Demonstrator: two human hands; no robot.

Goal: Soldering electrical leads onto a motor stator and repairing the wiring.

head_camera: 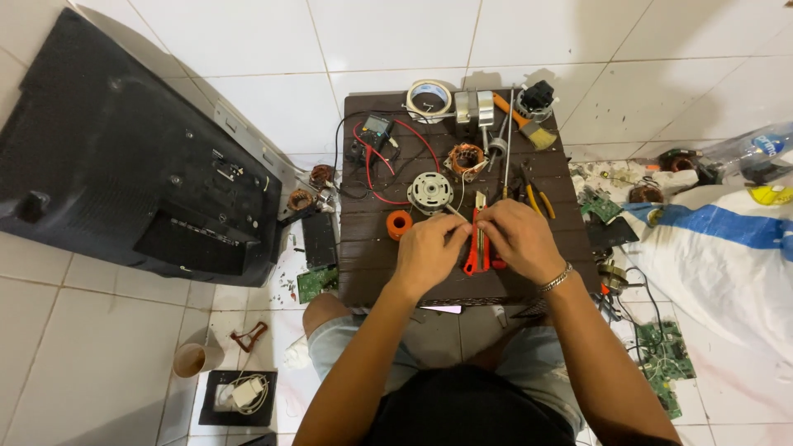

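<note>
Table front edge: bare strip of the dark table [372,281] lies open left of the left hand [425,252].
Centre: red utility knife [477,244] and right hand [516,239] fill the middle.
Left flank: orange spool [399,224] stands just beside the left hand.
Ahead: round motor [430,192], copper coil [467,158] and red leads [380,177] crowd the far half.
Right flank: yellow-handled pliers [537,194] block the edge.

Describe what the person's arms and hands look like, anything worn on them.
Both forearms are bare, with no sleeves or gloves in view. The right hand has a silver-coloured chain bracelet at the wrist. The left hand wears nothing that shows.
</note>
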